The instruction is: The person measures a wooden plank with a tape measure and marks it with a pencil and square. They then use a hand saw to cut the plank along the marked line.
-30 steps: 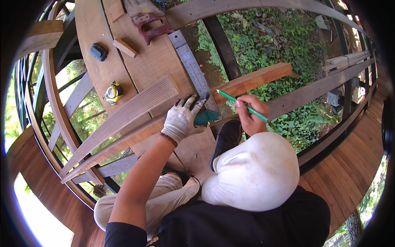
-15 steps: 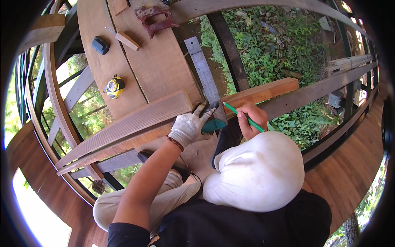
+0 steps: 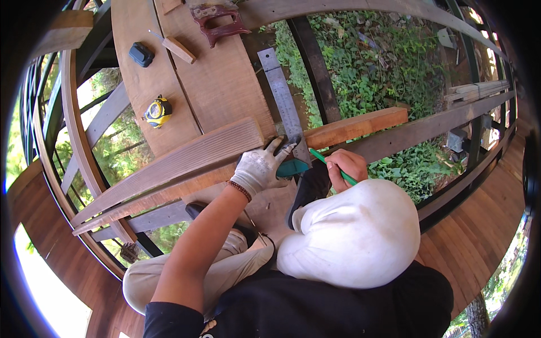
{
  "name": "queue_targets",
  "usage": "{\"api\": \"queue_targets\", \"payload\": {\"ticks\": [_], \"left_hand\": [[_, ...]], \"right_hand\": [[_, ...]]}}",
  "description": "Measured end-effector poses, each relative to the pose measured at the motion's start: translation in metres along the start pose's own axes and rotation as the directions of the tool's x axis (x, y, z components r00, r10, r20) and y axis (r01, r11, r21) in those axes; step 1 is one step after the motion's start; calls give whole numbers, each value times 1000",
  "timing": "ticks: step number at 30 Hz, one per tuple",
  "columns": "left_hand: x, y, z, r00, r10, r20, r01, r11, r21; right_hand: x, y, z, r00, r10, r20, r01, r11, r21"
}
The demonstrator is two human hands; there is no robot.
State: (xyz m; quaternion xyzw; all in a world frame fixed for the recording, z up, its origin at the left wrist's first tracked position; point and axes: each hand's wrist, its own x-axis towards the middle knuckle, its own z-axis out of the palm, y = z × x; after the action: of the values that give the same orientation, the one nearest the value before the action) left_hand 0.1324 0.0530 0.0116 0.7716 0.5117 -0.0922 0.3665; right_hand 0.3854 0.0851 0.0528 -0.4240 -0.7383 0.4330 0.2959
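My left hand [image 3: 257, 168], in a whitish glove with dark fingertips, grips a try square and presses it against a reddish-brown plank [image 3: 360, 126]. The try square [image 3: 284, 98] has a long grey metal blade lying across the plank and a teal stock [image 3: 293, 168] along its near side. My bare right hand [image 3: 345, 168] is closed round a green pencil [image 3: 332, 167]. The pencil's tip is beside the blade's right edge, at the plank's near side. A grooved board [image 3: 180, 155] lies along the plank, left of my gloved fingers.
On the wide boards beyond are a yellow-and-black tape measure [image 3: 157, 111], a black case-like block [image 3: 141, 54], a wooden-handled pointed tool [image 3: 178, 49] and a handsaw [image 3: 218, 23]. Dark beams [image 3: 315, 73] frame an open gap over green plants [image 3: 377, 73]. My bent knee [image 3: 355, 236] is close by.
The pencil tip has moved a little nearer to me along the blade's edge, and the pencil lies flatter. My left hand still holds the square; the view has shifted slightly.
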Motion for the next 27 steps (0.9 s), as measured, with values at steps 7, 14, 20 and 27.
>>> {"api": "queue_targets", "payload": {"ticks": [7, 14, 20, 27], "left_hand": [[-4, -3, 9, 995, 58, -75, -52, 996, 77], [-2, 2, -12, 999, -15, 36, 16, 1000, -12], [-3, -6, -3, 990, 49, -133, -62, 993, -96], [-16, -19, -8, 999, -37, -9, 36, 993, -110]], "right_hand": [[-17, -3, -5, 969, 237, 68, -240, 970, 41], [-13, 22, 24, 628, 746, 223, -777, 615, 131], [-24, 44, 41, 482, 821, 305, -875, 468, 122], [-24, 45, 53, 516, 759, 398, -774, 214, 596]]}}
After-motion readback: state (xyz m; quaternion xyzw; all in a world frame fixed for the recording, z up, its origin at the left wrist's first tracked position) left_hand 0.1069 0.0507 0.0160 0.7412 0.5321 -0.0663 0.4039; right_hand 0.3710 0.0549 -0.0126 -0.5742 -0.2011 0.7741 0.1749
